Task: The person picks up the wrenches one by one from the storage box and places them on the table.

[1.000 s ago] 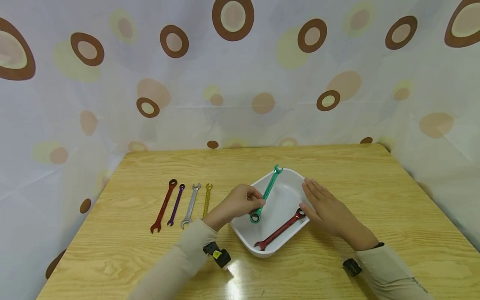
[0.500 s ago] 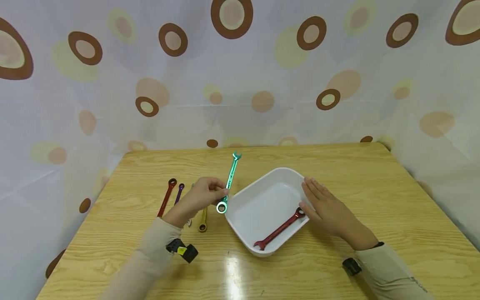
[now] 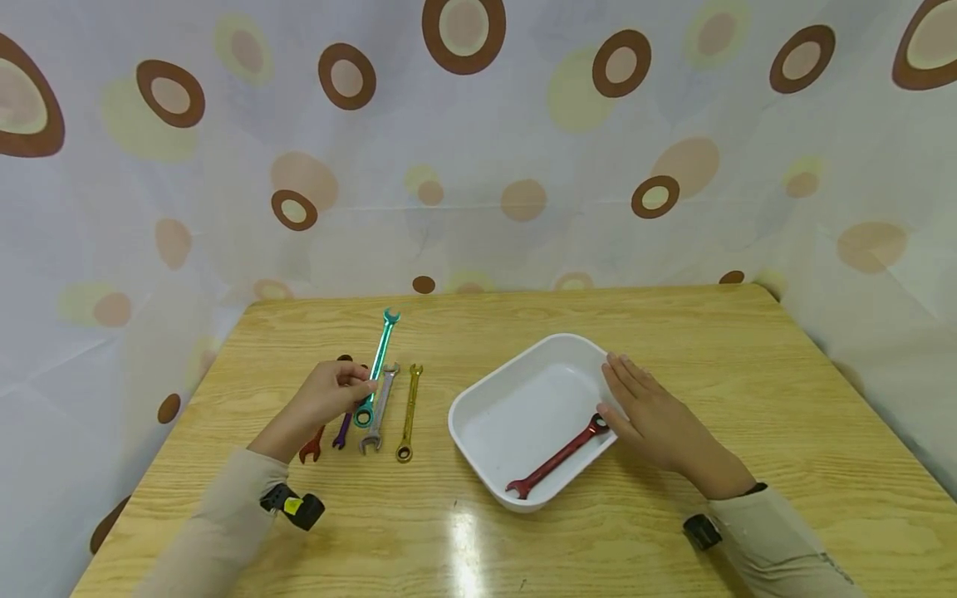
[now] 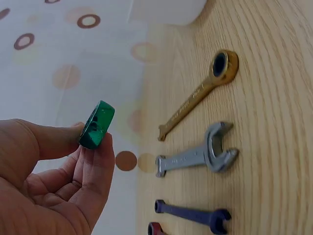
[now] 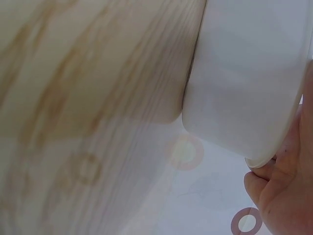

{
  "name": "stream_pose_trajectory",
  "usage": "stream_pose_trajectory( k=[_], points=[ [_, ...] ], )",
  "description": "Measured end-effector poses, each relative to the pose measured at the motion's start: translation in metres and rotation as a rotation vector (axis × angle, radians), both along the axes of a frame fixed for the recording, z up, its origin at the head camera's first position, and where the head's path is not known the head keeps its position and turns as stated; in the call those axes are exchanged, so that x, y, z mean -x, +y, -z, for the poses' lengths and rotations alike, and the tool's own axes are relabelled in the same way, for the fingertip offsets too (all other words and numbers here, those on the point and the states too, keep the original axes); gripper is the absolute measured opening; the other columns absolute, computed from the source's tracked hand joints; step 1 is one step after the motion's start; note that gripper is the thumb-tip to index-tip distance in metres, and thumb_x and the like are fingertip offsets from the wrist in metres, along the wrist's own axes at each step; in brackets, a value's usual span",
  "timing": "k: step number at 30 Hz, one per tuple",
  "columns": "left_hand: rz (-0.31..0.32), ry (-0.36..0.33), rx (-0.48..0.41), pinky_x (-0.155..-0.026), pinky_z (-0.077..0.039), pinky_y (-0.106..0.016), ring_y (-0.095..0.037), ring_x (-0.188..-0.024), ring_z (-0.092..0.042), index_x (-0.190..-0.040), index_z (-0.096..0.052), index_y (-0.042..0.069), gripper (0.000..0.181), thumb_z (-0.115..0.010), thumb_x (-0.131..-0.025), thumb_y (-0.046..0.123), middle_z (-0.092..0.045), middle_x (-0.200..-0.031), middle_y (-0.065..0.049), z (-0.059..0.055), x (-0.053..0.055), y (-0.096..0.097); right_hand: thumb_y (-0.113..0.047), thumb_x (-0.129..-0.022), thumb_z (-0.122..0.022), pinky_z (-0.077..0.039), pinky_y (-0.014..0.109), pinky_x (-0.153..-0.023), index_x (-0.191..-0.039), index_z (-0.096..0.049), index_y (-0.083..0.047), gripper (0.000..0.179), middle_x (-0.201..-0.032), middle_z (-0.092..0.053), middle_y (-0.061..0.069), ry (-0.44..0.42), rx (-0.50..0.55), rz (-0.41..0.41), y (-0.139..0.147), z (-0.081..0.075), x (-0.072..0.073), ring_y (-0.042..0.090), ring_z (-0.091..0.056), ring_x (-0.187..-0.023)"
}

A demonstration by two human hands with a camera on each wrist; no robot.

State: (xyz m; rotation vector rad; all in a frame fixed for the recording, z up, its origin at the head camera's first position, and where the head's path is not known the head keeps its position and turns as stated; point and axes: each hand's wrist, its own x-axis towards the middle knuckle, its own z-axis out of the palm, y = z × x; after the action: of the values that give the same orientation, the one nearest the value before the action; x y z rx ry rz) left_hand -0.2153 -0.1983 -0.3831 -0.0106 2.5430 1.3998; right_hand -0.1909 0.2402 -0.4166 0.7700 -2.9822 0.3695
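My left hand (image 3: 325, 397) pinches a green combination wrench (image 3: 380, 353) between thumb and fingers, its open end pointing up and away. The wrench is held above a row of wrenches on the table; its ring end shows edge-on in the left wrist view. In that row are a gold wrench (image 3: 409, 415), a silver wrench (image 3: 382, 407), a purple wrench (image 3: 342, 432) and a red wrench (image 3: 311, 449); my left hand partly covers the last two. With fingers straight, my right hand (image 3: 661, 423) rests against the right rim of a white plastic tub (image 3: 516, 407).
Inside the tub, a larger dark red wrench (image 3: 557, 459) lies along the near right wall. Everything stands on a wooden table (image 3: 598, 548). Behind and at the sides hangs a patterned cloth (image 3: 478, 149).
My left hand has carried the green wrench out of the tub and leftward, over the silver and purple wrenches. The right hand and the tub have stayed put.
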Motion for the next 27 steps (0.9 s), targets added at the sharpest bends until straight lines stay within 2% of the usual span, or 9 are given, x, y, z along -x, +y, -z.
stream_pose_trajectory(
  k=[9,16,22,27],
  points=[
    [-0.065,-0.016,0.057,-0.074,-0.053,-0.034,-0.014,-0.078,-0.059,-0.111,-0.057,-0.009,0.029,-0.058,-0.096,0.015,-0.062,-0.093,-0.011,0.011,-0.005,-0.044,-0.037,-0.103,-0.038,-0.017,0.051,-0.114,-0.146,-0.025,0.008,0.063,-0.155,-0.018,0.024,0.0,0.009,-0.006,0.0,-0.002,-0.001,0.039,-0.015,-0.144],
    [-0.076,-0.015,0.09,-0.074,-0.054,-0.032,-0.013,-0.077,-0.061,-0.115,-0.056,-0.015,0.035,-0.058,-0.096,0.015,-0.063,-0.094,-0.013,0.011,-0.01,-0.072,-0.037,-0.103,-0.038,-0.016,0.05,-0.114,-0.147,-0.025,0.008,0.064,-0.155,-0.018,0.024,-0.007,-0.002,-0.003,0.0,-0.002,0.0,0.039,-0.014,-0.144],
    [-0.084,-0.047,0.121,-0.072,-0.054,-0.033,-0.015,-0.077,-0.059,-0.114,-0.056,-0.016,0.036,-0.058,-0.096,0.014,-0.062,-0.091,-0.013,0.016,-0.012,-0.086,-0.038,-0.104,-0.037,-0.016,0.05,-0.115,-0.147,-0.024,0.008,0.064,-0.155,-0.017,0.024,-0.01,-0.002,-0.001,0.001,-0.001,0.001,0.039,-0.014,-0.144],
    [-0.099,-0.061,0.168,-0.068,-0.053,-0.031,-0.015,-0.075,-0.058,-0.11,-0.058,-0.015,0.032,-0.059,-0.095,0.013,-0.061,-0.092,-0.015,0.024,-0.013,-0.091,-0.036,-0.103,-0.038,-0.017,0.051,-0.114,-0.146,-0.025,0.008,0.063,-0.155,-0.018,0.024,0.0,-0.003,-0.002,0.001,-0.001,0.0,0.039,-0.015,-0.143]
  ],
)
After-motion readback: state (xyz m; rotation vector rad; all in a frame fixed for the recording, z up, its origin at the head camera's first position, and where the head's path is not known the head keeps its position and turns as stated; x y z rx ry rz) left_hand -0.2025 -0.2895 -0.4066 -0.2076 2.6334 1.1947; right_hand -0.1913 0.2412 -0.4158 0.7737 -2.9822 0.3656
